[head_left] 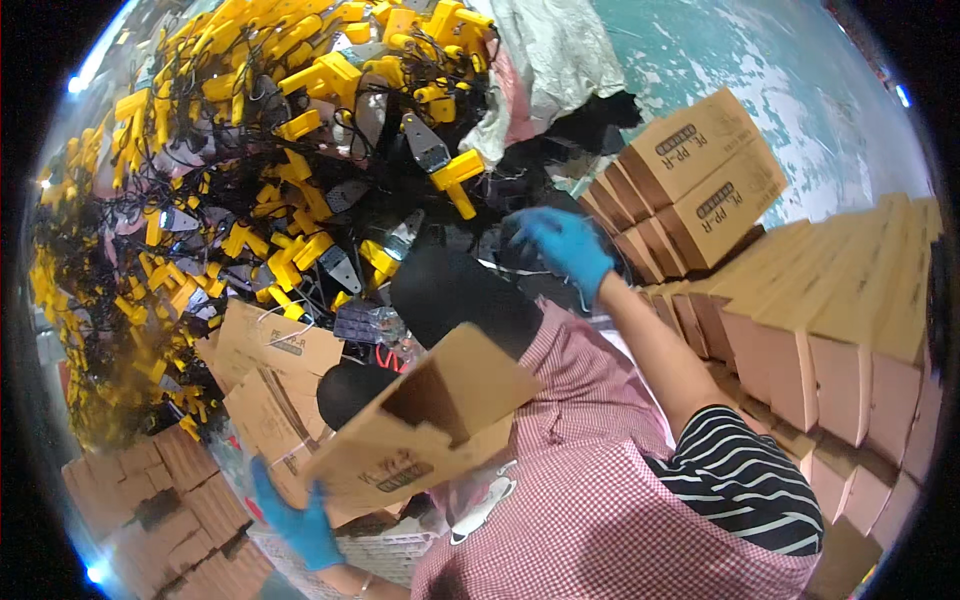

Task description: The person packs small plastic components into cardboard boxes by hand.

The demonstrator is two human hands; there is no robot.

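My left hand [298, 522], in a blue glove, grips one end of an open cardboard box [400, 474], its thumb and fingers at the box's lower left edge. The box is tilted across my lap, and its raised flap shows a dark inside. Farther up and to the right, my right hand [565, 248], also blue-gloved, reaches over dark material beside stacked cartons, fingers stretched out and a little blurred. I see nothing held in it. Ahead of it lies a yellow-handled tool [445, 165] with a grey metal plate and a black cord.
A large heap of similar yellow tools [240, 80] fills the far left. Flattened cartons [275, 400] lean left of my knees. Closed boxes [700, 180] stand at the right, above a long row of cartons [830, 340]. A white plastic basket [385, 560] sits below the open box.
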